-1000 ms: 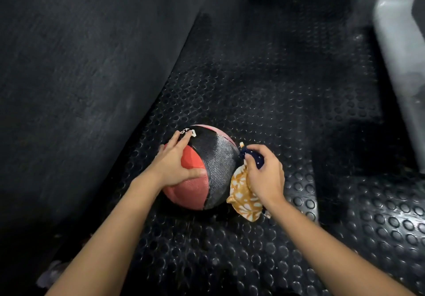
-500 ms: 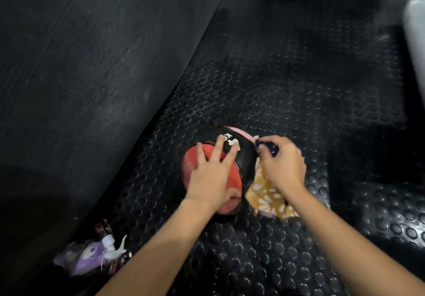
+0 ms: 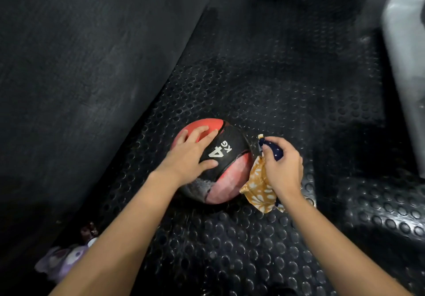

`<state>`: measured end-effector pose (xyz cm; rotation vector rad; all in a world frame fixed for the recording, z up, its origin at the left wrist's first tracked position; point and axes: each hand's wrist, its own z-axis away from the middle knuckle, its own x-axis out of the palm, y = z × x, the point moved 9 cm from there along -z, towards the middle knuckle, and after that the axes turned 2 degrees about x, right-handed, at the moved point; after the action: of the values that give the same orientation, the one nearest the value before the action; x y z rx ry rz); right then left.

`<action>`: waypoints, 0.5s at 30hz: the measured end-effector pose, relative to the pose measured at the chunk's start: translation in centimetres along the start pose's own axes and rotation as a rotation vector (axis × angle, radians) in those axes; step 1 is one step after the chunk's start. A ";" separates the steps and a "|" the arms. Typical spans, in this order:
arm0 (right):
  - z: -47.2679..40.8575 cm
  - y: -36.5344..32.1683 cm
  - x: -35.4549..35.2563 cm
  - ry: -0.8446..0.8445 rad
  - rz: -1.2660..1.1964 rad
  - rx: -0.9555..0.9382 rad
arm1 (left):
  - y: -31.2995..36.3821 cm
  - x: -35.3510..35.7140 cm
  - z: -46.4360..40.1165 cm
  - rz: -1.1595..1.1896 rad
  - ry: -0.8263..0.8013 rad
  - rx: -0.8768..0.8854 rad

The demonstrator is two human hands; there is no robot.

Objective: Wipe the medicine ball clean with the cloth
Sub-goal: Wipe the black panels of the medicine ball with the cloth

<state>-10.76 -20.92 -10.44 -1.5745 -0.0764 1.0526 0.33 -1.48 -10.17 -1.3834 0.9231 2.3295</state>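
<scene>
A black rubber floor mat (image 3: pixel 264 93) studded with round dots is filling the view, meeting a dark wall (image 3: pixel 80 65) on the left and a grey, blurred shape (image 3: pixel 402 65) at the right edge. The red-and-black medicine ball (image 3: pixel 230 180) — marked "4 KG" — is sitting on the mat. The left hand (image 3: pixel 190 157) is resting flat on it, fingers spread; the right hand (image 3: pixel 282 167) is gripping a bunched orange-and-navy cloth (image 3: pixel 257 185) against the ball's right side. A purple plush toy (image 3: pixel 66 256) is lying at the lower left.
</scene>
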 end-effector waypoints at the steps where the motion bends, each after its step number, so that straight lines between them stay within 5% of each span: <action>1: 0.3 -0.3 0.4 -0.024 0.001 -0.032 | -0.3 0.0 -0.1 0.013 -0.023 0.008; 8: 1.7 -1.9 4.1 -0.135 0.158 -0.102 | 0.0 0.8 0.7 0.145 -0.143 -0.037; 12: 5.3 -4.6 4.7 -0.157 0.271 -0.386 | 0.6 0.7 0.6 0.114 -0.140 -0.038; 15: 0.3 -2.7 4.2 -0.123 0.241 -0.149 | 1.3 1.3 1.0 0.100 -0.144 -0.039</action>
<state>-7.16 -17.44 -10.65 -1.6814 -0.0513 1.3587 -1.67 -1.92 -10.45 -1.1903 0.9288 2.4959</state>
